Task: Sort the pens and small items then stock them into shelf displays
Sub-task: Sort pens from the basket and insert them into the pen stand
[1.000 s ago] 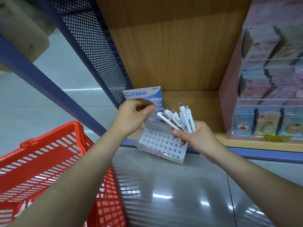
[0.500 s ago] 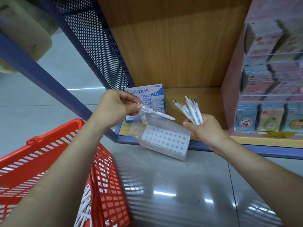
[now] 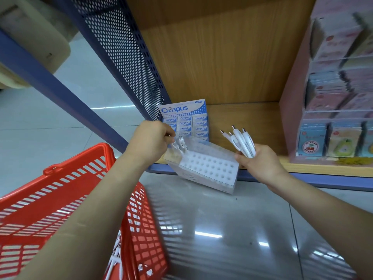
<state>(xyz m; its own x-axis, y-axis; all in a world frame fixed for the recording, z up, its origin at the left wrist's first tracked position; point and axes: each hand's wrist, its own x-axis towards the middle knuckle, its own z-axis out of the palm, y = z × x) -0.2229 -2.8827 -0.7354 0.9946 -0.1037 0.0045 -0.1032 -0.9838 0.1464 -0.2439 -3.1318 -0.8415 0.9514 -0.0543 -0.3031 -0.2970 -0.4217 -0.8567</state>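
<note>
Floor tiles (image 3: 222,239) of glossy grey stone mirror the ceiling lights in a stationery shop aisle, where a person stocks the lowest shelf (image 3: 252,118), a board of pale wood grain edged in blue and walled on the left by a perforated blue metal panel (image 3: 125,57). A white pen holder (image 3: 210,168) (a slanted block pitted with rows of round holes, under a clear plastic cover) leans tilted at the shelf's front edge. The left hand (image 3: 151,144) pinches a slim white pen (image 3: 181,144) at the holder's upper left corner, fingers curled tight about it. The right hand (image 3: 260,162), just right of the holder, grips a bundle of pens (image 3: 242,142), their metal tips fanned upward. Behind the holder stands a blue and white box (image 3: 185,120) printed "Campus", filled with small matching packets. A pink display rack (image 3: 290,110) of pastel cards stands on the right of the shelf. A red basket (image 3: 60,199) of slotted plastic sits at lower left, more white pens visible through its side.
</note>
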